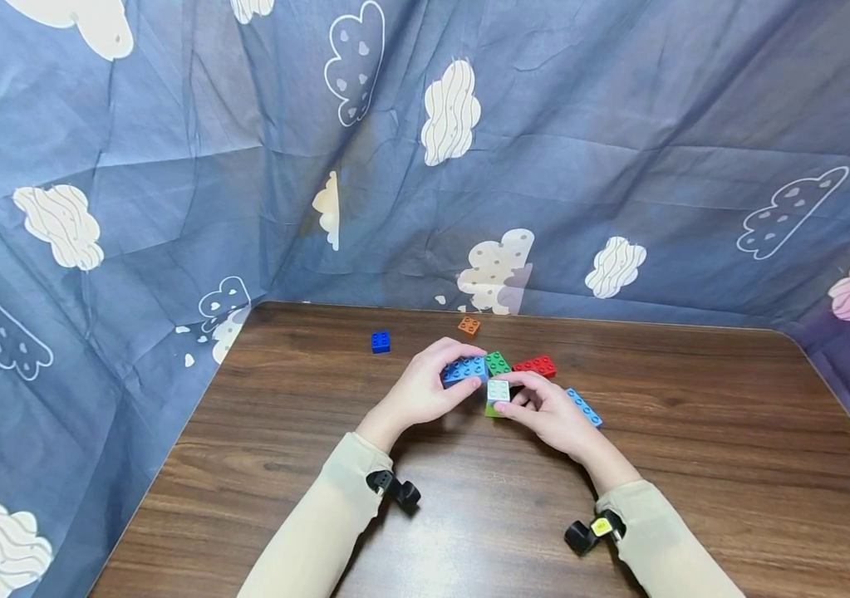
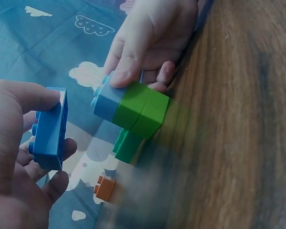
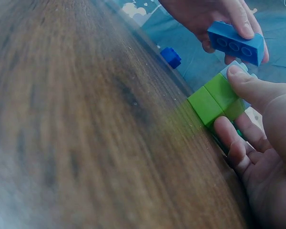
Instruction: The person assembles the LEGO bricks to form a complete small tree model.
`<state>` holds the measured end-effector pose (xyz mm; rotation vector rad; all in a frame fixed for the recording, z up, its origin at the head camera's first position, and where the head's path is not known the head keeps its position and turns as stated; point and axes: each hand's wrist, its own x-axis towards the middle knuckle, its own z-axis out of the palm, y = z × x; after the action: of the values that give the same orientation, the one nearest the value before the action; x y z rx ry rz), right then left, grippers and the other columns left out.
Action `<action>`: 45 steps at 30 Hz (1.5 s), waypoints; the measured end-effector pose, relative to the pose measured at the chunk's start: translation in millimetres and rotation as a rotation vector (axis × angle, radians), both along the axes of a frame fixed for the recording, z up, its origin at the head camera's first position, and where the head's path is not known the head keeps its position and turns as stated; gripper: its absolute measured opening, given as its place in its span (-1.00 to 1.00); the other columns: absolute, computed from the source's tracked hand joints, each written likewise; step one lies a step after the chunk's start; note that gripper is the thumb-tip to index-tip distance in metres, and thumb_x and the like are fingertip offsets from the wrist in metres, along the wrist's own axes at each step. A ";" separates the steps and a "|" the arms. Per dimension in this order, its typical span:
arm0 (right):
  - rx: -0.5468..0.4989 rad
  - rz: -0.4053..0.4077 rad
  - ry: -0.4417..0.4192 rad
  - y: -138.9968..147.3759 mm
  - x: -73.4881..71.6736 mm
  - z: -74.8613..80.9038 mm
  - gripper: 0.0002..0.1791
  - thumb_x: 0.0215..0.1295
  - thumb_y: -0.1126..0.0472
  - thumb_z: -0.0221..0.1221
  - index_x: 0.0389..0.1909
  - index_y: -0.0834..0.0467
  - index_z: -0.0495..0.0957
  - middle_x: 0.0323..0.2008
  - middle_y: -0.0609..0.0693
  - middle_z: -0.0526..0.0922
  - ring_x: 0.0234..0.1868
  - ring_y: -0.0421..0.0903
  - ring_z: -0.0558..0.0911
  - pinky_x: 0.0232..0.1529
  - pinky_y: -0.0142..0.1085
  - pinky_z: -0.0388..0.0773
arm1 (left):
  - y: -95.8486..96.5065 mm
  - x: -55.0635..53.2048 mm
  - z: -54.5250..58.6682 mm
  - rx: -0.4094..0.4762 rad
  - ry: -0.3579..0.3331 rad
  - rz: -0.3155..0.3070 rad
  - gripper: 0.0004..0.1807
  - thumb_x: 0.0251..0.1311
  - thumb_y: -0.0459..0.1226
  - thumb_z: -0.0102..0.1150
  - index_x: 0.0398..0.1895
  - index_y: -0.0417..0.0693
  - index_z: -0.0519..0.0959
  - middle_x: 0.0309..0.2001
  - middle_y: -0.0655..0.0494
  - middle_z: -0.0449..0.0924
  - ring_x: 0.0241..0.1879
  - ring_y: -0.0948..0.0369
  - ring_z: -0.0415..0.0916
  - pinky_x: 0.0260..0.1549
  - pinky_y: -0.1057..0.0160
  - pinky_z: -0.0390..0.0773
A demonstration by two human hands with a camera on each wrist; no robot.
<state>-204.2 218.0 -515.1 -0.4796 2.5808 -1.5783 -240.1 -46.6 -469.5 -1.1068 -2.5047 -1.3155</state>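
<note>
Between thumb and fingers, my left hand (image 1: 419, 389) holds a blue toy building brick (image 1: 464, 370), studs up and lifted off the table; the right wrist view shows its hollow underside. My right hand (image 1: 553, 414) grips a small stack: a light blue brick (image 1: 498, 392) on top of two lime green bricks (image 3: 208, 106). The thumb presses the light blue brick's side, and the stack appears to stand upright on the table. The blue brick is beside the stack, apart from it. Just behind the stack lies a green brick (image 1: 498, 363), partly hidden in both wrist views.
Loose bricks lie on the wooden table (image 1: 282, 432): a dark blue one (image 1: 380, 342) at the left, an orange one (image 1: 469, 325) at the back, a red one (image 1: 535, 366) and a long blue one (image 1: 584, 408) near my right hand. A cloud-patterned cloth (image 1: 544, 183) hangs behind.
</note>
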 end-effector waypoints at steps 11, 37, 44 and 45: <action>0.001 0.010 -0.002 1.0 0.2 0.6 -0.55 0.48 0.16 0.44 0.31 0.13 0.63 -0.23 0.03 0.69 -0.29 -0.08 0.64 -0.26 -0.31 0.58 | 2.2 0.8 -5.4 -0.045 -0.026 -0.072 -0.56 0.44 -0.20 0.42 0.34 -0.02 0.69 0.10 0.08 0.63 0.07 0.19 0.58 0.09 0.19 0.59; -0.008 0.010 -0.004 1.7 2.2 5.1 -0.52 0.47 0.21 0.43 0.32 0.23 0.60 -0.24 0.07 0.69 -0.29 -0.06 0.63 -0.26 -0.34 0.56 | 12.6 6.3 -4.0 -0.158 0.018 -0.059 -0.55 0.48 -0.15 0.39 0.38 0.08 0.68 0.15 0.08 0.61 0.11 0.18 0.57 0.15 0.19 0.60; -0.011 0.015 0.008 2.1 1.6 4.1 -0.53 0.48 0.21 0.43 0.33 0.21 0.60 -0.22 0.08 0.69 -0.27 -0.05 0.63 -0.26 -0.33 0.57 | 13.2 6.4 -4.7 -0.137 0.020 -0.056 -0.58 0.53 -0.11 0.34 0.37 0.07 0.69 0.14 0.10 0.62 0.11 0.18 0.58 0.15 0.19 0.61; -0.013 0.016 0.008 2.1 1.5 3.9 -0.53 0.48 0.22 0.43 0.33 0.20 0.61 -0.22 0.08 0.69 -0.27 -0.05 0.64 -0.25 -0.33 0.57 | 13.3 6.8 -4.4 -0.135 0.021 -0.055 -0.59 0.54 -0.11 0.32 0.37 0.06 0.70 0.14 0.09 0.62 0.11 0.18 0.58 0.15 0.18 0.61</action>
<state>-202.7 220.0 -511.2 -0.5075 2.5673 -1.5921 -233.3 -33.3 -473.9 -1.2180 -2.5986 -1.1555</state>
